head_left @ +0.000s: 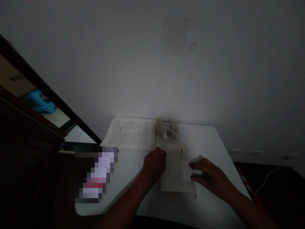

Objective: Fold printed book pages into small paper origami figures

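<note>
A printed sheet of paper (177, 168) lies on the white table, its lower right corner lifted a little. My left hand (155, 163) is closed at the sheet's left edge, with the fingertips curled and partly hidden. At the right edge is my right hand (209, 175), its thumb and fingers apart and their tips by the paper. Behind the sheet stand two small folded paper pieces (161, 128), made of printed paper. To their left lies a stack of printed pages (131, 133).
The white table (202, 136) stands against a grey wall (133, 63). A pixelated object (100, 175) lies at its left edge. Further left are a dark slanted frame (52, 92) and a blue plastic item (44, 101). A cable (267, 176) hangs at the right.
</note>
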Demonstrator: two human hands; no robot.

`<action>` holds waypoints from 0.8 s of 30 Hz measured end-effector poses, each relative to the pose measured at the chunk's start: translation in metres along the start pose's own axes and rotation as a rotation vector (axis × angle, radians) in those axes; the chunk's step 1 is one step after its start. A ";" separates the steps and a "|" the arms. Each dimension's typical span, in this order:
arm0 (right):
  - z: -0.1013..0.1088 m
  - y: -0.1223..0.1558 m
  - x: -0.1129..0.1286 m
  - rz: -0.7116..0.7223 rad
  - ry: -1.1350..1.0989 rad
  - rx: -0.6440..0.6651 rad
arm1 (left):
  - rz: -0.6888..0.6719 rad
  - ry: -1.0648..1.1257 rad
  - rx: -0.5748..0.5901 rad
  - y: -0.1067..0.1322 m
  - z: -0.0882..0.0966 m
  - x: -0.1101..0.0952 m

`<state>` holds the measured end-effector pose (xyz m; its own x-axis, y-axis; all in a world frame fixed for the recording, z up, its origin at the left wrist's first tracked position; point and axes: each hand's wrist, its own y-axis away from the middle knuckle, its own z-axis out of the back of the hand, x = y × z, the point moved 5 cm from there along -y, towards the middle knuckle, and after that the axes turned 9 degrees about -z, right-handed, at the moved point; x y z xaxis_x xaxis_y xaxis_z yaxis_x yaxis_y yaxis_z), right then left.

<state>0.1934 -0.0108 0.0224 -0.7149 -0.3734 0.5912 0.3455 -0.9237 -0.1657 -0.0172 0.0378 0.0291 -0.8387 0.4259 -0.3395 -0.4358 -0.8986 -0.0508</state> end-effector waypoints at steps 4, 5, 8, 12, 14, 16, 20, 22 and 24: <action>-0.005 0.006 0.007 0.070 0.047 -0.051 | -0.011 -0.025 -0.003 -0.001 -0.002 -0.001; -0.006 0.007 0.008 0.068 0.051 -0.072 | -0.010 -0.028 -0.004 -0.001 -0.003 -0.001; -0.006 0.007 0.008 0.043 0.041 -0.118 | -0.007 -0.032 -0.002 -0.001 -0.003 -0.001; -0.004 0.001 0.003 -0.027 0.055 -0.080 | -0.015 -0.023 -0.001 -0.001 -0.002 -0.001; -0.002 -0.002 0.001 -0.052 0.083 -0.048 | -0.004 -0.017 0.010 -0.001 -0.002 -0.001; -0.001 -0.004 0.000 -0.066 0.111 -0.028 | 0.007 -0.009 0.016 0.000 -0.002 -0.001; 0.000 -0.006 -0.003 -0.102 0.156 -0.007 | 0.008 0.003 0.012 0.000 -0.001 -0.001; 0.000 -0.008 -0.004 -0.110 0.169 0.007 | 0.018 0.004 0.024 0.000 -0.001 -0.002; 0.001 -0.009 -0.005 -0.115 0.180 0.031 | 0.031 0.004 0.034 0.001 -0.001 -0.002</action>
<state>0.1941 -0.0002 0.0217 -0.8470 -0.2773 0.4536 0.2718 -0.9591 -0.0789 -0.0160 0.0365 0.0291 -0.8506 0.3974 -0.3444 -0.4206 -0.9072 -0.0082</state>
